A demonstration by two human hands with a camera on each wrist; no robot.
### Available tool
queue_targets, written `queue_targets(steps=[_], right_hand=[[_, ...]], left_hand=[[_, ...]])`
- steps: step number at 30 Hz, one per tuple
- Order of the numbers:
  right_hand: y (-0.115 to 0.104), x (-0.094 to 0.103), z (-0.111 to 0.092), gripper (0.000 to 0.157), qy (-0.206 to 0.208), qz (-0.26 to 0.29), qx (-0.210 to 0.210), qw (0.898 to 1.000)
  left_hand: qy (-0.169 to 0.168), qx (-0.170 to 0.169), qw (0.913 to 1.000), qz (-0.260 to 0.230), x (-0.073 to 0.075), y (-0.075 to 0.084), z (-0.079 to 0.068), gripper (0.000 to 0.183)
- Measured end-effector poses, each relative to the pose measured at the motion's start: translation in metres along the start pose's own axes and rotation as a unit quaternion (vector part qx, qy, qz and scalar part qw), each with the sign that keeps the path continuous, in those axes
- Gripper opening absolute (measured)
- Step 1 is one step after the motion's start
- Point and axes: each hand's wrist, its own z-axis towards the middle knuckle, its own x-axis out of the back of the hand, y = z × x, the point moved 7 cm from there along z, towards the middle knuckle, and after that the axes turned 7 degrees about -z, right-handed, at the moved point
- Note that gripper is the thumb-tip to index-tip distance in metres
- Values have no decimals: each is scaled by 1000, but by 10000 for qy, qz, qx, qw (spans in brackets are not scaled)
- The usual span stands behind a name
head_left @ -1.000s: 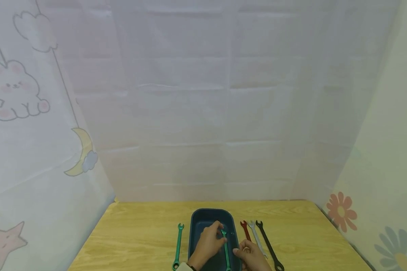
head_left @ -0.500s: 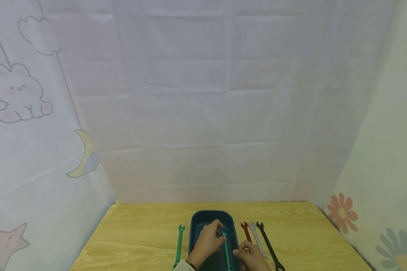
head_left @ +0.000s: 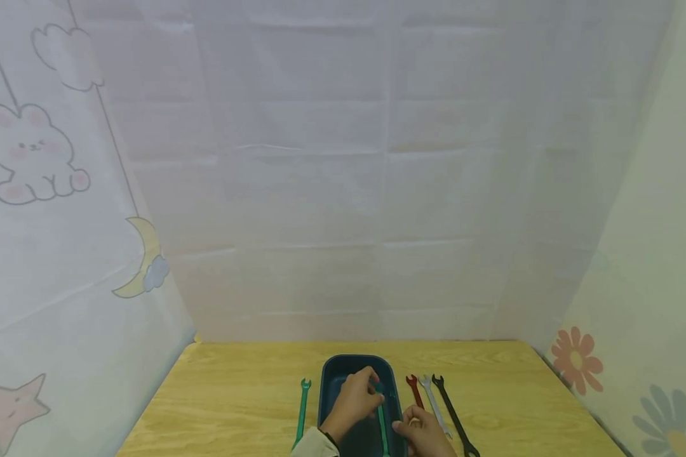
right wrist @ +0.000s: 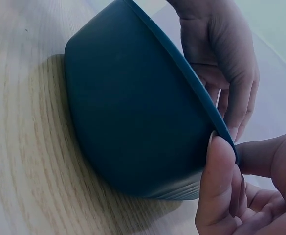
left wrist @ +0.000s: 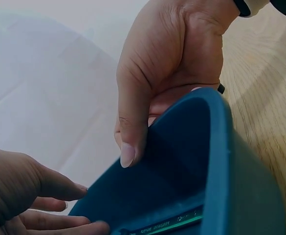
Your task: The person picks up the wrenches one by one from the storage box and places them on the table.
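Observation:
A deep dark-blue plastic box (head_left: 357, 357) stands on the table with a green wrench (head_left: 383, 430) lying lengthwise inside. My left hand (head_left: 352, 401) reaches into the box, its thumb over the wrench's far end. In the left wrist view the fingers (left wrist: 59, 225) are fairly straight and close to the end of the green wrench (left wrist: 172, 223), with no clear grip on it. My right hand (head_left: 425, 435) pinches the box's right rim between thumb and fingers, as the right wrist view shows with the right hand (right wrist: 231, 191) at the box wall (right wrist: 138, 103).
Left of the box lies another green wrench (head_left: 302, 411). To its right lie a red wrench (head_left: 415, 392), a silver wrench (head_left: 436, 406) and a black wrench (head_left: 455, 416). White patterned sheets (head_left: 343, 190) wall in the wooden table (head_left: 234, 393).
My left hand has shifted slightly right, so its thumb now covers the far end of the green wrench in the box. The right hand keeps its hold on the rim.

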Motion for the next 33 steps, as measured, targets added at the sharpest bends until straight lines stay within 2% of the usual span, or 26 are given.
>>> queue_targets(steps=[11,21,26,29,33], right_hand=[[0,2,0,26,-131,22,73,9999],[1,2,1,24,-170,-9,142,9998],[2,2,0,24,-134,31,123,9998],[1,2,1,23,-137,39,173,9997],[1,2,1,23,-135,20,203,9997]], left_hand=[[54,98,9996,241,-3,-11,12,21],[-237,314,9992,122,-16,-29,20,27],[-273,180,9980,542,-19,-32,26,29],[-369,244,9971,615,-21,-33,28,26],[-477,416,9970,436,-24,-37,31,17]])
